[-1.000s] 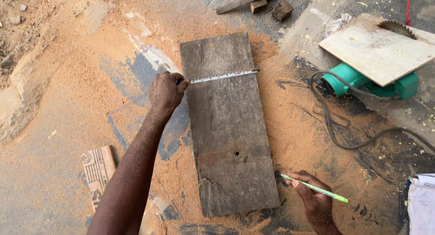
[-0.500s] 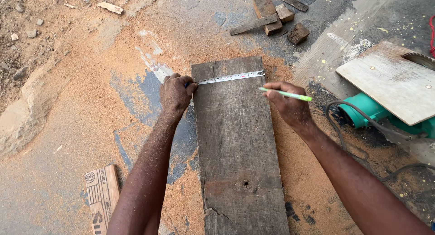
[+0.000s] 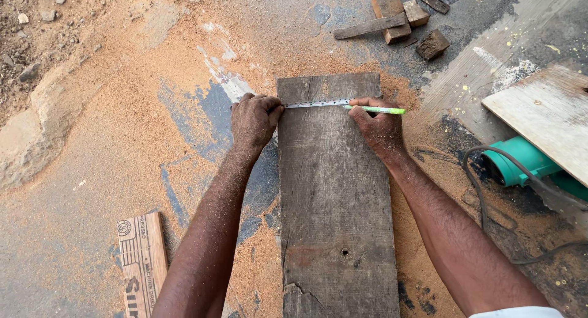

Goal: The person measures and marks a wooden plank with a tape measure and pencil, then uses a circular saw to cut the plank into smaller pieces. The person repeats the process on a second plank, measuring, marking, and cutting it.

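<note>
Left hand (image 3: pixel 254 119) fisted, pinning the tape measure (image 3: pixel 315 103) at the grey board's (image 3: pixel 335 189) left edge. Right hand (image 3: pixel 380 125) grips a green pencil (image 3: pixel 375 109) on the tape. Tape best kept flat, square across; pencil tip tight against it.

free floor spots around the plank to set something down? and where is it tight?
Free: the sawdust floor left of the left hand, between the rocky edge and the plank; also the plank's lower half. Crowded: offcuts beyond the plank's far end, green tool and cable right of the right hand.
</note>
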`<state>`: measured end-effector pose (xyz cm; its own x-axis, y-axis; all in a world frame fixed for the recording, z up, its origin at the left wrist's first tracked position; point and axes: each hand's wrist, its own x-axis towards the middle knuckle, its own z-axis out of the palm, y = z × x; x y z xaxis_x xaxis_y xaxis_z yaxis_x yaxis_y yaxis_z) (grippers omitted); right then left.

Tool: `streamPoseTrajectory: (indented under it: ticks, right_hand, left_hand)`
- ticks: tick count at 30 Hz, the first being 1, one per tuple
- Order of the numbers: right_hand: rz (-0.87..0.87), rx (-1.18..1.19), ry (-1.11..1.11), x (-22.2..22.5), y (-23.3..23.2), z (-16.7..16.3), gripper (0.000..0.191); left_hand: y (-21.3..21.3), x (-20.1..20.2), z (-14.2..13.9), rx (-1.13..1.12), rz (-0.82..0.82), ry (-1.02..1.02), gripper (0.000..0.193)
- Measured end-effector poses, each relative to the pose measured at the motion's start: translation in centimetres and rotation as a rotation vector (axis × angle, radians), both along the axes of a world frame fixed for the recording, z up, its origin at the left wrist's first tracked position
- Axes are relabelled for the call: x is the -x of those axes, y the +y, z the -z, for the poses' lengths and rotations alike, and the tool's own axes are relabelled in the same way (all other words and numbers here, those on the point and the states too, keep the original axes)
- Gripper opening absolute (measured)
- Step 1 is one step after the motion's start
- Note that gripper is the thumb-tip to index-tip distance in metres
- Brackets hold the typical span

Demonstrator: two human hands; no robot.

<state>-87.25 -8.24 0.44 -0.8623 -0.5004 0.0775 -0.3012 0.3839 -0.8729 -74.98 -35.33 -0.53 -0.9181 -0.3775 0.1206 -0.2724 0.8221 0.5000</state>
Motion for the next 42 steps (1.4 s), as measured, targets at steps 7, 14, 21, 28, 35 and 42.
streamPoseTrajectory:
  ticks: [7, 14, 21, 28, 35, 42]
  right_hand:
    - [-0.019, -0.003, -0.008, -0.2, -0.2, -0.3, 0.031]
    - [-0.028, -0.024, -0.005, -0.2, -0.2, -0.5, 0.033]
    - [0.009, -0.111, -0.053, 0.0, -0.3, -0.4, 0.027]
    - [-0.004, -0.092, -0.035, 0.1, -0.2, -0.1, 0.027]
    - [-0.027, -0.045, -0.024, -0.1, -0.4, -0.9, 0.027]
    - [-0.044, -0.064, -0.018, 0.1, 0.1, 0.0, 0.031]
  left_hand:
    - [0.0, 0.3, -0.4, -0.011, 0.000, -0.062, 0.019]
    - [0.1, 0.4, -0.4, 0.016, -0.001, -0.087, 0.020]
    - [0.1, 0.3, -0.5, 0.028, -0.001, -0.077, 0.020]
    - [0.0, 0.4, -0.3, 0.015, 0.001, -0.102, 0.020]
    - [0.3, 0.3, -1.3, 0.018, 0.003, -0.102, 0.019]
    - [0.0, 0.5, 0.4, 0.005, -0.012, -0.124, 0.017]
